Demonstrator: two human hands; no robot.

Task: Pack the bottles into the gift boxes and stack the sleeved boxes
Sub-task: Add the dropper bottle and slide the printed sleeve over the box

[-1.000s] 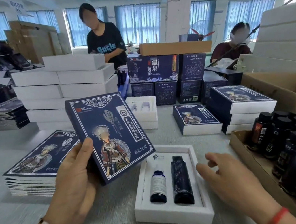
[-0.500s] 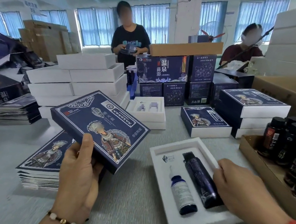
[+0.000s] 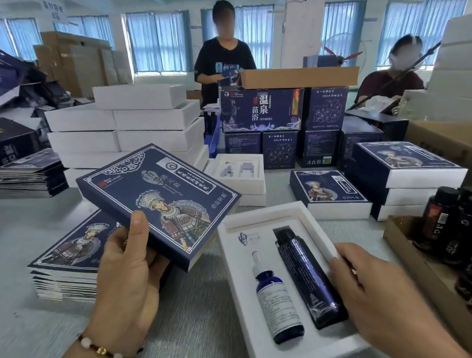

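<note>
A grey work table (image 3: 192, 319) carries the goods. At the near centre an open white gift box (image 3: 244, 296) is laid, turned at an angle to the table edge. Just to its left a stack of flat printed sleeves (image 3: 71, 249) is placed. Further left, a second pile of dark flat sleeves (image 3: 24, 174) is set. Behind these, white boxes (image 3: 132, 129) are stacked in several tiers. Near the centre rear, two open white trays (image 3: 238, 176) are stacked, and beside them one sleeved box (image 3: 330, 193) is laid. A stack of sleeved boxes (image 3: 403, 179) is positioned at the right, and a cardboard tray of dark bottles (image 3: 417, 267) is set along the right edge.
</note>
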